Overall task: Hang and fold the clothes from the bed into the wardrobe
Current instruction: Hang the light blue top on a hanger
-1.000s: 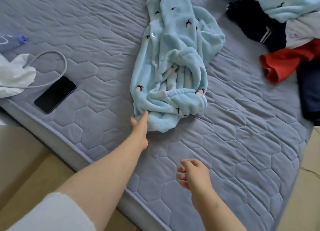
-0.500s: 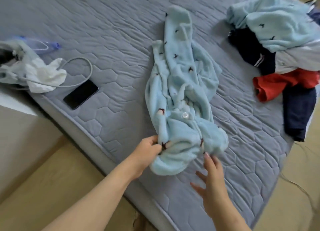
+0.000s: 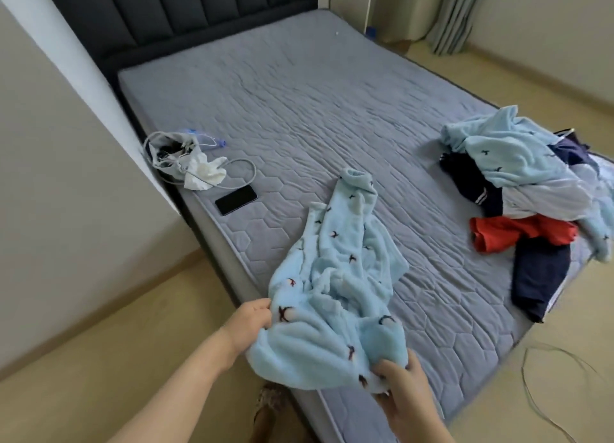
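Note:
A light-blue fleece garment (image 3: 335, 276) with small dark bird prints lies crumpled at the near corner of the grey quilted mattress (image 3: 299, 93). My left hand (image 3: 251, 321) grips its near left edge. My right hand (image 3: 398, 384) pinches its near bottom edge, and that end is lifted over the bed's corner. A pile of other clothes (image 3: 531, 183) sits at the right side of the bed: another light-blue fleece piece, a red garment (image 3: 518, 235) and a navy one (image 3: 538, 276). No wardrobe is in view.
A black phone (image 3: 236, 200), a grey cable (image 3: 246, 171) and a bag with white cloth (image 3: 186, 160) lie at the bed's left edge. A dark padded headboard (image 3: 186, 14) stands at the far end. A thin wire (image 3: 545, 386) lies on the floor at right.
Both hands have taken hold of the blue garment's near end and pulled it toward the bed corner. The view has tilted up, and the whole bed now shows.

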`<state>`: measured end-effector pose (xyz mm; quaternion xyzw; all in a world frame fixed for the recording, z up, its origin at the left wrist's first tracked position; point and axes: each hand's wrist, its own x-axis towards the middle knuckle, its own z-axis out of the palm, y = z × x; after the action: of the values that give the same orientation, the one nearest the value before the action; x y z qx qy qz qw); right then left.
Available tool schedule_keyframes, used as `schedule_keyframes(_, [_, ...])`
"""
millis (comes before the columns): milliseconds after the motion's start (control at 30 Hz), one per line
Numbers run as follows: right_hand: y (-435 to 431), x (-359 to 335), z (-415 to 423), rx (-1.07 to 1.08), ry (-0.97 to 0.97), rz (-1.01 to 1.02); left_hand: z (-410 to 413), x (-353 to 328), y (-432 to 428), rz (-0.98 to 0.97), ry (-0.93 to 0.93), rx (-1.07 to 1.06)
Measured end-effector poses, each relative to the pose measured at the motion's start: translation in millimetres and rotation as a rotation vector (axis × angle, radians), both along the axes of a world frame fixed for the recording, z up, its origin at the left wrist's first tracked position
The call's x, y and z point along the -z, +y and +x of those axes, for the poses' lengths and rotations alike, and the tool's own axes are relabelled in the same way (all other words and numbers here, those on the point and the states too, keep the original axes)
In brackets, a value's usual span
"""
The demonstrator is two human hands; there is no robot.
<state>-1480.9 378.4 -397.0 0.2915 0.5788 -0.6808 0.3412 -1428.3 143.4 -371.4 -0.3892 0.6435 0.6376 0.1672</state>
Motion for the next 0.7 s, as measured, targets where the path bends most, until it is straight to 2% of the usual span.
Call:
schedule_keyframes(100, [17,-12,28,-0.013,0.124,0.045,29,8,22,-0.252,-0.146,-0.113])
schedule_keyframes(167, [21,-23,45,-0.063,0.248,0.044,41,8,44,-0.344,-0.187,-0.179])
schedule_keyframes(233, [20,-33,54,-0.132,0.347,0.042,45,4,66,-0.345,-0.162,-0.126])
schedule_keyframes(333, [18,-46,58,-0.242,0.468,0.037,39,-7,90,-0.230,-0.034,0.072])
schedule_keyframes(433, [24,-63,56,-0.308,0.576,0.017,29,-31,97,-0.319,0.206,0.031])
schedule_keyframes(500, [31,-73,52,-0.348,0.648,-0.007,23,-47,96,-0.479,0.385,0.028])
schedule_keyframes(533, [34,-78,50,-0.366,0.685,-0.015,20,-53,96,-0.613,0.434,0.129])
schedule_keyframes(600, [36,-89,49,-0.402,0.734,-0.035,12,-61,95,-0.817,0.411,0.445])
schedule_keyframes(700, [42,-104,49,-0.379,0.686,-0.101,-2,-72,97,-0.951,0.281,0.745])
